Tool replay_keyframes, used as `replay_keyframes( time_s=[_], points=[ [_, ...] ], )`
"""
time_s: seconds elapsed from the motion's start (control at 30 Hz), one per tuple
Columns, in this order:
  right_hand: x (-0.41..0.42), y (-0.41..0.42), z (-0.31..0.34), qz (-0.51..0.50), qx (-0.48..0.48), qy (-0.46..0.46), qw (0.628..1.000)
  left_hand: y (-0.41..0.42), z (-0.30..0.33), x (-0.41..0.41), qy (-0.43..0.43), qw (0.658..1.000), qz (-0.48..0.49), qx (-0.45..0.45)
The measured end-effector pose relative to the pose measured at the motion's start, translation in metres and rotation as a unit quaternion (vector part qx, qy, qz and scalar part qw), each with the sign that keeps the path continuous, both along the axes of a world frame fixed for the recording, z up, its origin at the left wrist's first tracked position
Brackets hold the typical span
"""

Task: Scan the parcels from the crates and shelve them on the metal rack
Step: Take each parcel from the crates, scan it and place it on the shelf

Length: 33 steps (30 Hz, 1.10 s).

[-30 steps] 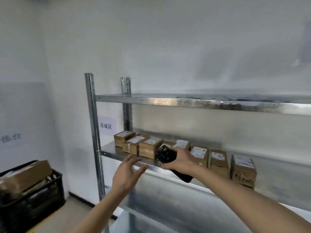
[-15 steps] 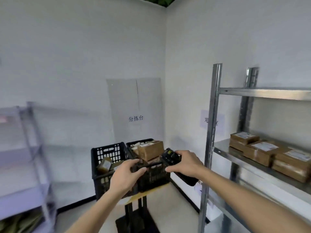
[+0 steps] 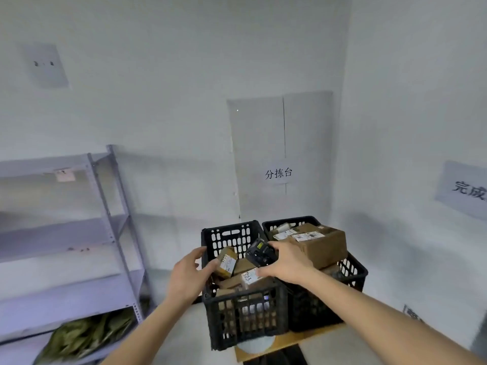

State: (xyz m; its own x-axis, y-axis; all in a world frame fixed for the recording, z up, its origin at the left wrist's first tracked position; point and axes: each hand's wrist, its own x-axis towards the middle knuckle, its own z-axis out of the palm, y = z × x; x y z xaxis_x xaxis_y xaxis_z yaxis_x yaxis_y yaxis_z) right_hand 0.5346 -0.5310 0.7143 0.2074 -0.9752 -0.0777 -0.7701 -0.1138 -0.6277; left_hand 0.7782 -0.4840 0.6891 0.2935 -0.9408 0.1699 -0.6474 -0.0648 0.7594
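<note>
Two black plastic crates stand side by side on a small wooden table. The left crate (image 3: pixel 245 314) holds several small cardboard parcels; the right crate (image 3: pixel 353 272) carries a large brown parcel (image 3: pixel 324 245) on top. My right hand (image 3: pixel 287 262) grips a black handheld scanner (image 3: pixel 261 252) above the left crate. My left hand (image 3: pixel 188 276) hovers at that crate's left rim, fingers loosely spread, thumb close to a small labelled parcel (image 3: pixel 227 262) that stands tilted in the crate. The hand holds nothing.
A grey shelving unit (image 3: pixel 110 225) stands at the left with green bags (image 3: pixel 87 335) on its lowest level. The wooden table (image 3: pixel 290 343) sits in the room's corner. Paper signs (image 3: pixel 278 173) hang on the walls.
My view has swung left from the metal rack to the crates. Both hands came with it and now hang over the left crate, the scanner still in my right hand.
</note>
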Motion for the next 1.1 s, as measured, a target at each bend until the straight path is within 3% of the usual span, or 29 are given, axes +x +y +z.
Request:
replay_keyframes(
  time_s=[0.27, 0.67, 0.83, 1.1],
  points=[
    [0.041, -0.129, -0.050, -0.007, 0.028, 0.019, 0.999, -0.128, -0.049, 0.035, 0.004, 0.999, -0.005, 0.047],
    [0.104, -0.307, -0.164, -0.039, 0.095, 0.053, 0.993, -0.323, -0.184, 0.077, 0.015, 0.991, -0.069, 0.114],
    [0.119, -0.356, -0.226, -0.051, 0.126, 0.056, 0.989, -0.377, -0.247, 0.085, 0.022, 0.984, -0.075, 0.161],
    [0.119, -0.419, -0.273, -0.037, 0.166, 0.064, 0.983, -0.427, -0.301, 0.086, 0.008, 0.979, -0.051, 0.199]
  ],
)
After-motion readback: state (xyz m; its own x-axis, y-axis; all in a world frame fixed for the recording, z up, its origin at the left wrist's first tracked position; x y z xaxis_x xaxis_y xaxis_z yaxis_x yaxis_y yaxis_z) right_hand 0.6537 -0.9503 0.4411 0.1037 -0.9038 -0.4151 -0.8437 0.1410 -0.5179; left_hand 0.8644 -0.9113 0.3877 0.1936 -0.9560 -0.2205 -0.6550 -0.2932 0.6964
